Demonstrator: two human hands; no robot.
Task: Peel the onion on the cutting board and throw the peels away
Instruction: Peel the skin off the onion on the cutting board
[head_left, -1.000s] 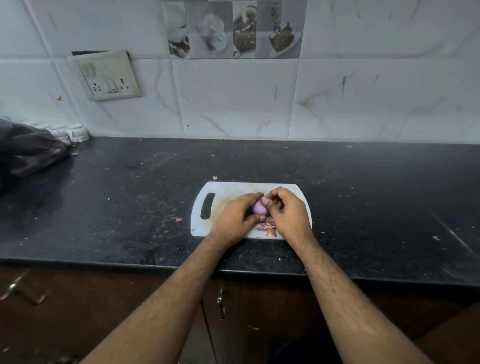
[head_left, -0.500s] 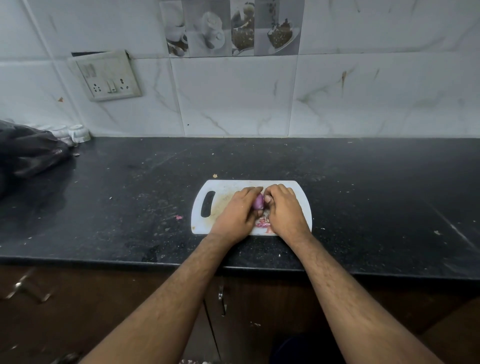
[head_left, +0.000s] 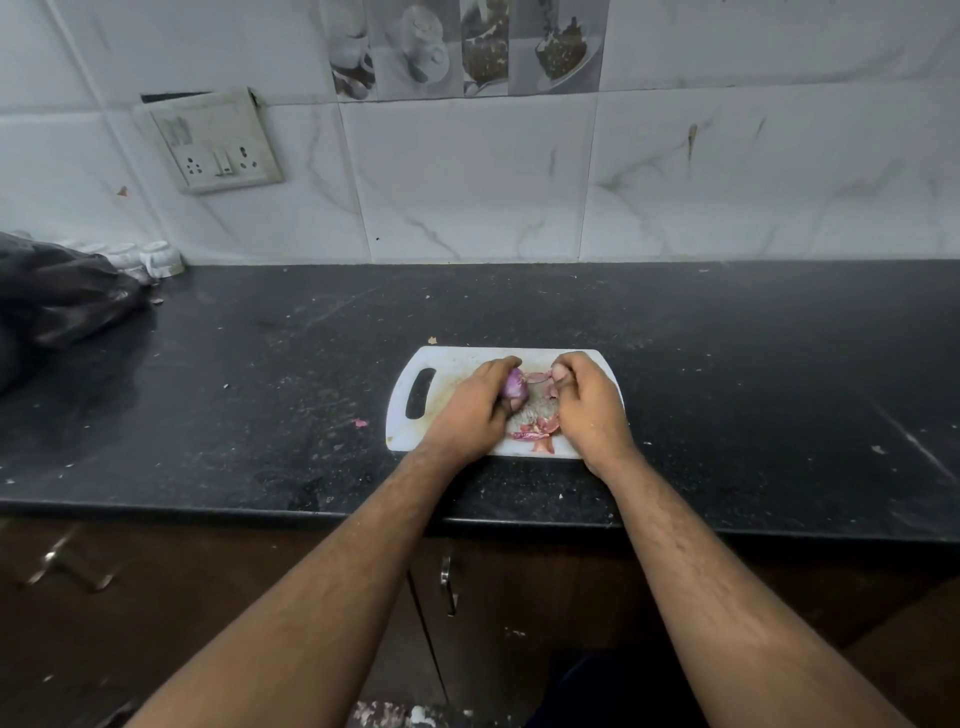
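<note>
A small purple onion (head_left: 515, 386) sits in the fingers of my left hand (head_left: 475, 410), just above the white cutting board (head_left: 447, 364). My right hand (head_left: 587, 405) is a little to the right of it, thumb and fingers pinched on a strip of pink peel (head_left: 537, 378) that stretches back towards the onion. A small heap of torn peels (head_left: 535, 431) lies on the board's near edge between my wrists.
The board rests on a black speckled counter (head_left: 727, 389). A black plastic bag (head_left: 57, 296) and small white cups (head_left: 158, 258) are at the far left. A peel scrap (head_left: 359, 422) lies left of the board. Brown cabinet doors (head_left: 452, 582) are below.
My hands, pressed together on the onion before, have drawn apart: the right hand moved right, pulling a strip of peel off the onion held in the left.
</note>
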